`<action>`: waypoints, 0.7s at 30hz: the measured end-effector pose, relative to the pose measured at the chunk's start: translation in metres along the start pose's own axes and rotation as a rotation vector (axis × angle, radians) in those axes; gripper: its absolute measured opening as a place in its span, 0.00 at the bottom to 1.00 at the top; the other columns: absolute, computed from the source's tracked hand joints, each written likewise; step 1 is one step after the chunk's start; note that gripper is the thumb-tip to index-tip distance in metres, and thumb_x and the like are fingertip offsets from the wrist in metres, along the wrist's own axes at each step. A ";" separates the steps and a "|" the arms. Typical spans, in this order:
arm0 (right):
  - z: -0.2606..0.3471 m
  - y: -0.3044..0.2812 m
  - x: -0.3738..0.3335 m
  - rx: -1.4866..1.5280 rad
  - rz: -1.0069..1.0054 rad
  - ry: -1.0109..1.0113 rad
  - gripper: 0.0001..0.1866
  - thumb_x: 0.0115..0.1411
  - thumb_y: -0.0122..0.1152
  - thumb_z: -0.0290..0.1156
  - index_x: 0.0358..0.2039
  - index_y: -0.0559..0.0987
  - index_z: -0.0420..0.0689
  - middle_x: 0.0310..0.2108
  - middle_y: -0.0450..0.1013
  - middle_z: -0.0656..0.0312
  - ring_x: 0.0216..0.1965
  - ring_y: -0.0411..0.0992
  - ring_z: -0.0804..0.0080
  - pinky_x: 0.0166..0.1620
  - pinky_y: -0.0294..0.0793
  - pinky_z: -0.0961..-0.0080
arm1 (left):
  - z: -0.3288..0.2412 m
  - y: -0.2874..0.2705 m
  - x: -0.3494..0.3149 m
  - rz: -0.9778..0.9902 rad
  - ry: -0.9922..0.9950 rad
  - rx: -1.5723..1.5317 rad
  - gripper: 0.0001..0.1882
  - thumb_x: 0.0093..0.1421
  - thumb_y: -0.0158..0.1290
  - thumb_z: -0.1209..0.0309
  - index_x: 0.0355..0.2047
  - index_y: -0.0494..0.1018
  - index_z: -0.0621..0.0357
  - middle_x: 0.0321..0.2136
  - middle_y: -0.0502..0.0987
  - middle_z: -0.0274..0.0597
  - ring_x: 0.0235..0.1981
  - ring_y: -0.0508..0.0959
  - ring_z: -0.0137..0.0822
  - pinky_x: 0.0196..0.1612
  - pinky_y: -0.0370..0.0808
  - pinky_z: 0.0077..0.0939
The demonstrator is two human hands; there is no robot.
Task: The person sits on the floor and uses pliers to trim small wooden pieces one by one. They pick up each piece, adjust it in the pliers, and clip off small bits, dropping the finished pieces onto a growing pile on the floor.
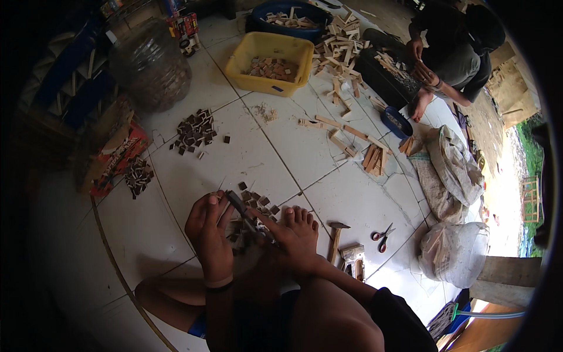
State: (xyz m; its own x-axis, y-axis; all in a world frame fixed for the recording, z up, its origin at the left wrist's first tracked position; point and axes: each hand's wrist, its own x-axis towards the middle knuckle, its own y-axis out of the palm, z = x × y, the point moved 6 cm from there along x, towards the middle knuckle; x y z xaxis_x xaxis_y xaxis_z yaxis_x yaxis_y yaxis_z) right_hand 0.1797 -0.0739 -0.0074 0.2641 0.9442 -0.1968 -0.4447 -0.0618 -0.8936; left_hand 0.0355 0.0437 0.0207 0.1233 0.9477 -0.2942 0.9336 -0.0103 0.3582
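Observation:
My left hand (212, 234) is raised over the tiled floor, its fingers bent around something small that I cannot make out; a thin light sliver shows at the fingertips. Beside it, a dark, narrow bar-shaped tool (237, 203) slants between my two hands. My right hand (282, 236) grips its lower end, with a finger stretched along it; the hand partly covers my bare foot (304, 226). Small dark square pieces (258, 202) lie scattered beneath and just beyond my hands. The lower part of the tool is hidden by my fingers.
A hammer (336, 237) and scissors (383, 237) lie to the right. Ahead are a pile of dark squares (196, 130), a yellow tub (234, 66), a large clear jar (149, 70) and wood strips (343, 44). Another person (463, 53) sits far right, near sacks (451, 161).

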 end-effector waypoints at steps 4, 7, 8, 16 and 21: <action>0.011 -0.009 0.001 0.107 0.002 -0.067 0.35 0.69 0.57 0.45 0.75 0.58 0.78 0.67 0.70 0.58 0.65 0.61 0.48 0.68 0.54 0.54 | 0.003 -0.007 -0.003 0.011 -0.044 0.083 0.22 0.69 0.59 0.62 0.50 0.75 0.72 0.48 0.80 0.51 0.54 0.80 0.45 0.62 0.76 0.41; 0.015 -0.006 0.004 0.026 0.072 -0.030 0.37 0.69 0.58 0.44 0.75 0.57 0.79 0.66 0.71 0.60 0.63 0.62 0.49 0.66 0.58 0.55 | 0.002 -0.010 0.000 0.022 -0.077 0.096 0.20 0.69 0.58 0.65 0.50 0.75 0.74 0.48 0.80 0.51 0.52 0.82 0.45 0.60 0.78 0.38; 0.013 -0.007 0.005 0.035 0.073 -0.046 0.37 0.68 0.58 0.43 0.75 0.57 0.78 0.66 0.70 0.58 0.63 0.62 0.49 0.65 0.60 0.54 | 0.003 -0.010 0.002 0.032 -0.075 0.106 0.20 0.69 0.59 0.65 0.50 0.75 0.74 0.48 0.80 0.51 0.52 0.82 0.45 0.60 0.78 0.37; 0.009 0.002 0.006 0.308 0.046 -0.107 0.47 0.57 0.61 0.19 0.76 0.58 0.58 0.66 0.68 0.52 0.67 0.64 0.45 0.68 0.62 0.58 | 0.009 -0.010 0.010 0.103 -0.063 0.221 0.19 0.68 0.60 0.67 0.49 0.77 0.75 0.45 0.82 0.50 0.49 0.84 0.45 0.56 0.81 0.35; -0.002 0.008 0.005 0.079 -0.056 -0.073 0.46 0.56 0.67 0.32 0.74 0.61 0.74 0.61 0.73 0.64 0.59 0.64 0.47 0.64 0.60 0.51 | 0.008 -0.005 0.015 0.096 -0.119 0.283 0.19 0.68 0.61 0.66 0.48 0.77 0.73 0.43 0.83 0.49 0.48 0.85 0.43 0.53 0.82 0.35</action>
State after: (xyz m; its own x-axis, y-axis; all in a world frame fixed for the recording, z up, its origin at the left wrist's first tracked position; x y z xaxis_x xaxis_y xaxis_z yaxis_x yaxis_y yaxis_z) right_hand 0.1790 -0.0700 -0.0164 0.2292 0.9666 -0.1148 -0.4981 0.0152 -0.8670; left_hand 0.0351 0.0554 0.0070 0.2387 0.8941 -0.3789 0.9701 -0.2022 0.1339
